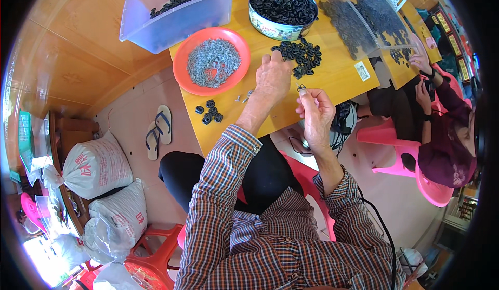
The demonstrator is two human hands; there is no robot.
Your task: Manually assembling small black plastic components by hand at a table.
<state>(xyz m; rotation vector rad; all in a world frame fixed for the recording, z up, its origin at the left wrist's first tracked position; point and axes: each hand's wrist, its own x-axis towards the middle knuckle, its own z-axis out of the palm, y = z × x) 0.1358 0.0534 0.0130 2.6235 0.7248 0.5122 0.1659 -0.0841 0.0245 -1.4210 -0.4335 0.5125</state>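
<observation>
My left hand (pixel 274 76) is over the table, at the near left edge of a loose pile of small black oval pieces with holes (pixel 300 56). Its fingers curl downward and their tips are hidden. To its right, near the table's front edge, my right hand (pixel 318 114) pinches a small black ring-like piece (pixel 301 88) between thumb and finger. A red plate (pixel 179 74) to the left holds many small grey screw-like pieces (pixel 213 61). A few more lie loose beside my left wrist. Several black pieces (pixel 209 112) form a small group near the table's left edge.
A round tin (pixel 278 29) full of black pieces and a clear plastic bin (pixel 176 22) stand behind. At right is another clear bin (pixel 358 19); a person's hand (pixel 418 56) is beside it. White sacks (pixel 99 165), a red stool (pixel 150 261) and slippers (pixel 158 131) are on the left.
</observation>
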